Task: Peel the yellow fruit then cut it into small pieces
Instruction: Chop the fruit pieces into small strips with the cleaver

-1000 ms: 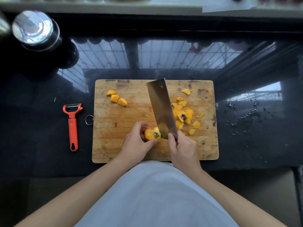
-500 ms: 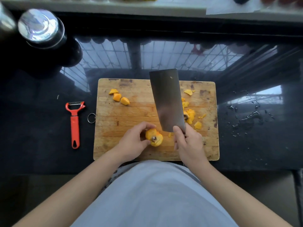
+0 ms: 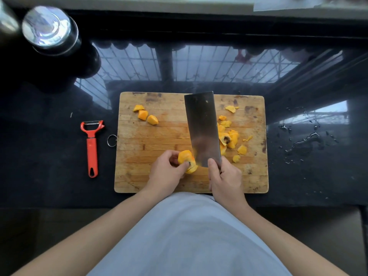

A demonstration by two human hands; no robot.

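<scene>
On the wooden cutting board (image 3: 139, 176) my left hand (image 3: 166, 172) pinches a peeled piece of yellow fruit (image 3: 185, 156) with a dark pit showing. My right hand (image 3: 226, 178) grips the handle of a broad cleaver (image 3: 202, 128); its blade stands right beside the fruit, on its right side. Three cut yellow chunks (image 3: 146, 115) lie at the board's far left. A heap of peel and scraps (image 3: 229, 137) lies right of the blade, partly hidden by it.
A red peeler (image 3: 92, 144) lies on the black counter left of the board, beside the board's metal ring (image 3: 112, 140). A steel-lidded pot (image 3: 47, 28) stands at the far left. Water drops (image 3: 302, 140) spot the counter at right.
The cleaver rose off the fruit, then came back down next to it. My left hand turned the fruit piece slightly and kept hold of it.
</scene>
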